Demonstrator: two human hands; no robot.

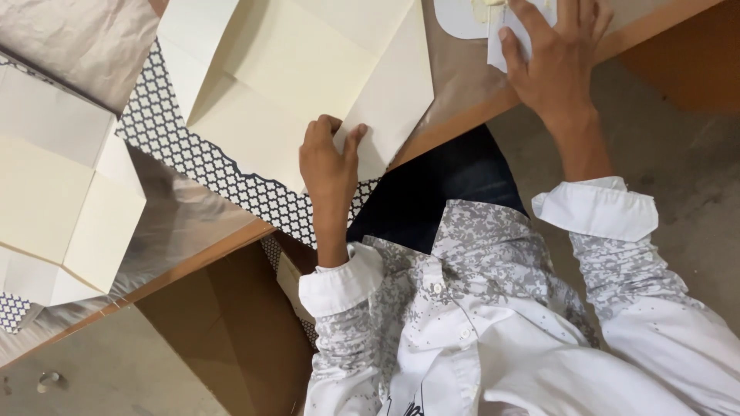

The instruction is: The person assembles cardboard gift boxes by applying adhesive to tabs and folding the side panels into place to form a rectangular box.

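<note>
Left hand nearest: fingers curled, knuckles pressed on near edge of cream folded sheet, holding nothing. Sheet spread away from hand toward far left, long fold running that way, lying over patterned navy paper on table. Right hand farther off, fingers spread narrow, pinning small white paper piece beside pale plate.
</note>
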